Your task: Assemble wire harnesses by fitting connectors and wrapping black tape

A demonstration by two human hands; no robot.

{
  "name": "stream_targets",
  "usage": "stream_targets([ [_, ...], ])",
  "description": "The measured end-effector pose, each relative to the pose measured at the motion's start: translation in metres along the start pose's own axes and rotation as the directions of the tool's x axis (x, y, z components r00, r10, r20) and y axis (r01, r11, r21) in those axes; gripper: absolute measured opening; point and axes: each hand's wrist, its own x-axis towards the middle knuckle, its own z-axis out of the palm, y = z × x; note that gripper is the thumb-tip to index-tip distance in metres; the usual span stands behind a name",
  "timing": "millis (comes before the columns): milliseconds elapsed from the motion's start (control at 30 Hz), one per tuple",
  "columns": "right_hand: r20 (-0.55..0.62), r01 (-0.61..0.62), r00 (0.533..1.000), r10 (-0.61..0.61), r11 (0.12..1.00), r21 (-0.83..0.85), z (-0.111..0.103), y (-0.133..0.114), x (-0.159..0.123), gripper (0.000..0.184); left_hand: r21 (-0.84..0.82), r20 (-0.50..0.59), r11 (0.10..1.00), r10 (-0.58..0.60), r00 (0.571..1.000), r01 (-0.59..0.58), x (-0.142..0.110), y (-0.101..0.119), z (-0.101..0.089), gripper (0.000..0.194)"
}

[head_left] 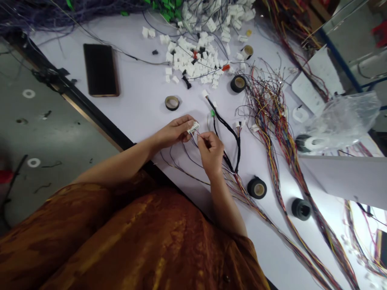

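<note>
Between the thumb and fingers of my left hand (175, 132) is a white multi-pin connector housing (193, 127), its row of holes facing up. Close beside it, my right hand (211, 152) pinches a thin reddish wire (198, 133) near the housing; whether the wire's end is inside a hole is too small to tell. Several thin wires hang below the housing and run under my right hand. Just right of my hands lies a black-taped harness branch (225, 121) with white connectors and a green connector (213, 113) at its ends.
A pile of white connectors (193, 60) lies at the back. Tape rolls (172, 103) are scattered about, one near my right forearm (256, 187). A phone (101, 70) rests at left. Long wire bundles (279, 185) run down the right side, near a plastic bag (344, 119).
</note>
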Motion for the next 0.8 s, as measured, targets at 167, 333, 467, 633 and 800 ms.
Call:
stream_targets([
  [167, 0.019, -0.11, 0.994, 0.108, 0.991, 0.081, 0.001, 0.001, 0.0, 0.015, 0.141, -0.012, 0.988, 0.062, 0.998, -0.06, -0.001, 0.001, 0.0, 0.036],
  [333, 0.037, -0.211, 0.977, 0.208, 0.972, 0.102, 0.002, 0.002, 0.0, 0.018, 0.23, -0.006, 0.969, 0.091, 0.996, -0.087, -0.001, 0.001, 0.0, 0.039],
  [467, 0.042, -0.24, 0.97, 0.238, 0.967, 0.089, 0.004, 0.005, -0.001, 0.021, 0.287, 0.007, 0.953, 0.102, 0.995, -0.1, 0.001, -0.001, -0.002, 0.04],
  [633, 0.061, -0.257, 0.966, 0.251, 0.958, 0.125, 0.006, 0.008, -0.002, 0.025, 0.333, 0.058, 0.934, 0.116, 0.992, -0.129, 0.002, -0.005, -0.007, 0.04],
  [800, 0.027, -0.221, 0.975, 0.219, 0.967, 0.13, 0.011, 0.012, -0.005, 0.026, 0.357, 0.081, 0.922, 0.129, 0.988, -0.149, 0.003, -0.007, -0.01, 0.04],
])
